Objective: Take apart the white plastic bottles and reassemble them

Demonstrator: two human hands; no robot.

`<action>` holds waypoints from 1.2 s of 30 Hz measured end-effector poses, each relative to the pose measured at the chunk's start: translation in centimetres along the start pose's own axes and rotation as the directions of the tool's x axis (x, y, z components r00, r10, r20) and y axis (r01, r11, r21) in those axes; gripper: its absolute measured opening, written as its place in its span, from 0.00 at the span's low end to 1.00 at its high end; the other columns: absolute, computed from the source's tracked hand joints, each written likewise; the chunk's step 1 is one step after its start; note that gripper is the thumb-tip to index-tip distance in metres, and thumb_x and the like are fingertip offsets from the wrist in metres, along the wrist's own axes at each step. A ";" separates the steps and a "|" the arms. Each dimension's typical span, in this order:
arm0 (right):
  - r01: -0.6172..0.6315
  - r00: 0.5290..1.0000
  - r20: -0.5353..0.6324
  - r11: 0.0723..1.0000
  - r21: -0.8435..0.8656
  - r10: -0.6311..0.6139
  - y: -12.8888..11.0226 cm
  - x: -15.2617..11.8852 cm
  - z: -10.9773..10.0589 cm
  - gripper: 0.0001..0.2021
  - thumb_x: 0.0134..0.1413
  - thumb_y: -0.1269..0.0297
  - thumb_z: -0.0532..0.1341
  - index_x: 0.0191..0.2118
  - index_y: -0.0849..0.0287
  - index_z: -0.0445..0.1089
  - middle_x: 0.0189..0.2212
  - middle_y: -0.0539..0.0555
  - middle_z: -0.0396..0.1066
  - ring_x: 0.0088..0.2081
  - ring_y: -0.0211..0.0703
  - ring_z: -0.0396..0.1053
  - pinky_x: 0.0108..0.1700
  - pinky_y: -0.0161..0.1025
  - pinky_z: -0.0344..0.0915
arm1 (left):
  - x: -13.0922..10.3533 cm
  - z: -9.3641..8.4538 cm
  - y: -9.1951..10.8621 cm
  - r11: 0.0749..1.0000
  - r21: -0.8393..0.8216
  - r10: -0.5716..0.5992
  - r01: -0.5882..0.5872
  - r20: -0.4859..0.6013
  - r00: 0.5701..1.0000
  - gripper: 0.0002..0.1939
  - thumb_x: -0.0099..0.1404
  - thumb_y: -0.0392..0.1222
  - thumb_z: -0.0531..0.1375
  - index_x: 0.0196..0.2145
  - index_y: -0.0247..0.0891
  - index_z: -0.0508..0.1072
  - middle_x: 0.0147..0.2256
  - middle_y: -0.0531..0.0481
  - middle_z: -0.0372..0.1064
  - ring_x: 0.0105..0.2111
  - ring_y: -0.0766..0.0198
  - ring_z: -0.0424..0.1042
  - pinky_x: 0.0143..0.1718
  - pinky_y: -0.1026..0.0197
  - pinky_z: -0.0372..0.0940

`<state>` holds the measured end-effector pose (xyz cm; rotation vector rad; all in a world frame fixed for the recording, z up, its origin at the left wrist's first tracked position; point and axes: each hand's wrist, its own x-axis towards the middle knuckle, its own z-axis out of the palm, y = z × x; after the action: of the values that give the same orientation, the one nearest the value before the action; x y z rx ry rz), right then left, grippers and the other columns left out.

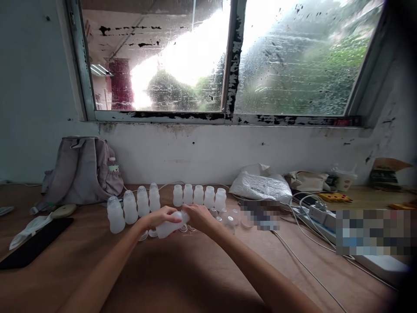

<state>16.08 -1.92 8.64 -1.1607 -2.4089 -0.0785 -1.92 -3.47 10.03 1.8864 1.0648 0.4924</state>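
My left hand is wrapped round a frosted white bottle, which lies tilted with its top toward the right. At the bottle's top end, the fingers of my right hand are closed on its clear cap. Left of my hands stands a slanting row of several frosted bottles with clear caps. Behind my right hand is a row of several open frosted bottles without caps. Clear domed caps lie right of my right hand, and small ring-like parts show partly beneath my hands.
A grey backpack stands at the back left, with a black mat and white cloth before it. A silvery plastic bag lies back right. White power strips and cables run along the right.
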 end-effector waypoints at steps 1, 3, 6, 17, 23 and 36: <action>0.027 0.999 -0.031 0.999 -0.043 -0.029 -0.1 0.2 0.0 0.09 0.42 0.72 0.58 0.34 0.56 0.65 0.28 0.50 0.68 0.32 0.41 0.64 0.30 0.33 0.55 | 0.1 0.1 -0.3 0.998 -0.063 -0.020 0.022 0.039 0.999 0.21 0.54 0.55 0.51 0.36 0.35 0.65 0.26 0.50 0.66 0.24 0.63 0.66 0.22 0.64 0.59; 0.093 0.995 -0.036 0.992 -0.088 -0.096 0.1 0.5 -0.1 0.14 0.42 0.74 0.58 0.39 0.57 0.62 0.35 0.54 0.67 0.39 0.45 0.62 0.36 0.36 0.56 | 0.2 0.1 -0.7 0.980 -0.183 -0.060 0.077 0.098 0.993 0.23 0.56 0.56 0.48 0.40 0.35 0.63 0.25 0.50 0.65 0.22 0.63 0.66 0.20 0.63 0.60; 0.079 0.997 0.018 0.996 0.044 -0.080 1.4 0.8 -0.8 0.22 0.36 0.66 0.64 0.42 0.55 0.60 0.39 0.54 0.65 0.41 0.48 0.61 0.38 0.40 0.58 | 0.2 -0.1 -1.0 0.960 -0.260 -0.076 0.107 0.127 0.989 0.24 0.55 0.58 0.50 0.40 0.35 0.63 0.26 0.49 0.65 0.22 0.64 0.66 0.21 0.63 0.60; -0.108 0.967 0.253 0.826 0.553 -0.043 4.5 0.5 -4.1 0.18 0.50 0.50 0.51 0.21 0.60 0.58 0.14 0.46 0.59 0.15 0.31 0.55 0.18 0.30 0.51 | 0.0 -0.5 0.2 0.990 0.119 0.073 -0.074 0.012 0.997 0.21 0.52 0.54 0.56 0.39 0.37 0.67 0.35 0.51 0.66 0.35 0.62 0.64 0.32 0.64 0.58; -0.146 0.961 0.275 0.829 0.540 -0.010 4.2 0.4 -4.6 0.19 0.50 0.50 0.51 0.20 0.61 0.59 0.13 0.47 0.59 0.14 0.31 0.56 0.17 0.30 0.50 | -0.2 0.0 0.9 0.990 0.094 0.106 -0.107 0.014 0.994 0.22 0.53 0.53 0.56 0.42 0.38 0.66 0.38 0.49 0.67 0.36 0.60 0.65 0.34 0.63 0.59; -0.057 0.967 0.229 0.779 0.624 -0.112 4.0 0.5 -4.3 0.07 0.40 0.77 0.54 0.28 0.59 0.63 0.24 0.49 0.66 0.22 0.33 0.62 0.22 0.29 0.58 | 0.0 0.5 0.5 0.985 0.154 0.065 -0.071 0.041 0.997 0.21 0.51 0.53 0.57 0.39 0.37 0.68 0.29 0.53 0.65 0.28 0.66 0.62 0.26 0.66 0.55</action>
<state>20.48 -0.01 12.13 -0.8430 -2.3598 0.8590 -1.33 -3.82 10.25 2.0669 1.0434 0.4230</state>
